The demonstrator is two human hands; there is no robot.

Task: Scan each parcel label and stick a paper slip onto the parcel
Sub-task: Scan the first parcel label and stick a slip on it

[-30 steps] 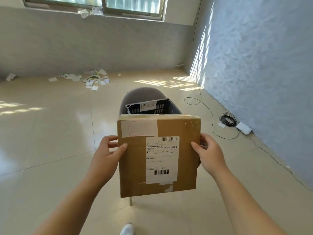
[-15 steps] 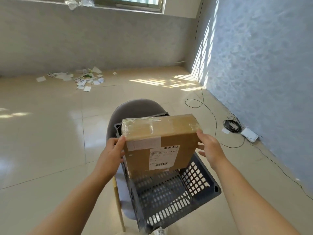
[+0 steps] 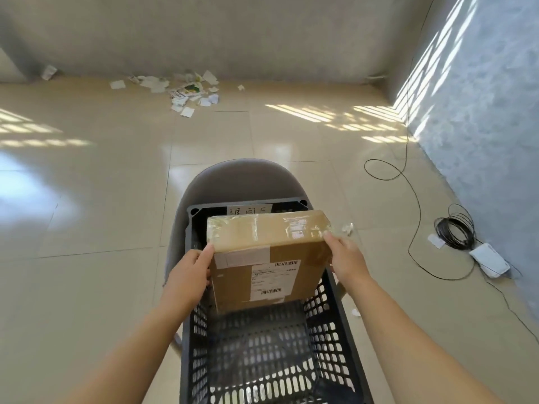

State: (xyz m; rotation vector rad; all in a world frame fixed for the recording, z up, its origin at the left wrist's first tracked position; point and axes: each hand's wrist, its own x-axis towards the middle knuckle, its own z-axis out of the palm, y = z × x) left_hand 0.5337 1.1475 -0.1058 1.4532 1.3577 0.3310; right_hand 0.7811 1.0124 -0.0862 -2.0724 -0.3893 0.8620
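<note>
Parcel [image 3: 268, 275]: having come down since half a second ago, now standing tilted inside the basket [image 3: 329, 330] at its far end, label [image 3: 274, 279] facing the camera. Left grip [image 3: 186, 275] is clasping the parcel's left edge, right grip [image 3: 347, 258] is clasping its right edge. Basket is sitting on a grey chair [image 3: 242, 176].

The parcel [image 3: 291, 252] is in the basket [image 3: 331, 330] (itself on a chair [image 3: 242, 182]) between the left hand [image 3: 188, 271] and right hand [image 3: 347, 258].
</note>
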